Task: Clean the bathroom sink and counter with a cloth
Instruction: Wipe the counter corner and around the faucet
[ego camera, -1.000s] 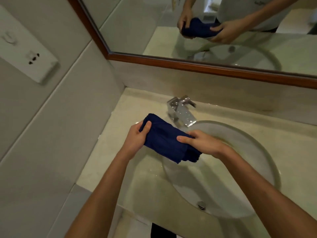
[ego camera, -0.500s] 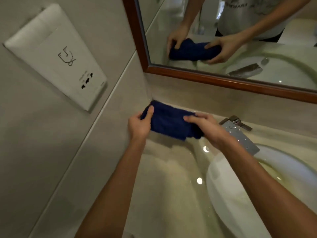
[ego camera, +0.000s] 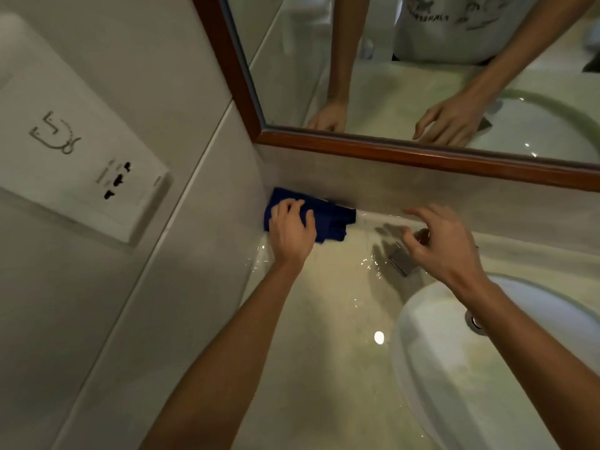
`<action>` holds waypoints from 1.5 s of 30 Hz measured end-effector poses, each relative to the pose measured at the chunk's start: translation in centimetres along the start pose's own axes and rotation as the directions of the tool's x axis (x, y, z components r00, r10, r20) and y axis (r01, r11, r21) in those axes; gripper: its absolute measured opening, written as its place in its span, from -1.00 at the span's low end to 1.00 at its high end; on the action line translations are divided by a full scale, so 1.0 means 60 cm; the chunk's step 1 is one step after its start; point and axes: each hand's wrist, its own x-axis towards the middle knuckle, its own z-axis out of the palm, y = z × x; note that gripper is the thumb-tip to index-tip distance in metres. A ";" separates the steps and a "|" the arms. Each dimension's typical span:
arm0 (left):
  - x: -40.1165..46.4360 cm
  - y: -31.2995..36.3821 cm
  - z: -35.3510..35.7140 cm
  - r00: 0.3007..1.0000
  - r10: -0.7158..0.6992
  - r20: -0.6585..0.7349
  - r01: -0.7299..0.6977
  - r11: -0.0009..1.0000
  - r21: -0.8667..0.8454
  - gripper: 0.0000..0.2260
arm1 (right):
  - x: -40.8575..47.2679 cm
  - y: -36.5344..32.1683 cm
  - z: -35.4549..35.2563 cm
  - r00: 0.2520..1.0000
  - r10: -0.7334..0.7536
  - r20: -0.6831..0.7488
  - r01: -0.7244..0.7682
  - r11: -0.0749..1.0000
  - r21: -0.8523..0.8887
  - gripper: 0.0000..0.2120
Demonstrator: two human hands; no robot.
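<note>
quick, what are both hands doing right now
Left hand: open, pressing the blue cloth flat on the counter.
Right hand: open, holding nothing.

This is a bathroom. A white round sink sits on a glossy pale stone counter, with a chrome tap at the basin's back edge and a metal drain in the bowl. A wood-framed mirror hangs on the wall above the counter and reflects it. Large pale tiles cover the side wall, which carries a white socket with a shaver symbol. The counter is wet near the tap.
</note>
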 end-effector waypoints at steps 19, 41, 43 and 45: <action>0.024 -0.081 0.017 0.958 0.198 0.205 -0.268 0.870 0.413 -0.62 | -0.058 0.060 0.025 0.970 -0.244 -0.025 0.238 0.961 -0.139 -0.65; -0.208 -0.138 -0.082 0.963 -0.031 0.268 -0.060 0.944 0.323 -0.61 | -0.071 0.057 0.002 0.953 -0.304 0.006 0.302 0.945 -0.125 -0.65; -0.223 -0.143 -0.088 0.960 -0.033 0.277 -0.058 0.946 0.318 -0.60 | -0.073 0.055 -0.002 0.955 -0.297 0.017 0.297 0.948 -0.117 -0.64; -0.235 -0.147 -0.095 0.957 -0.029 0.289 -0.063 0.950 0.306 -0.61 | -0.074 0.054 -0.006 0.957 -0.290 0.024 0.291 0.950 -0.118 -0.63</action>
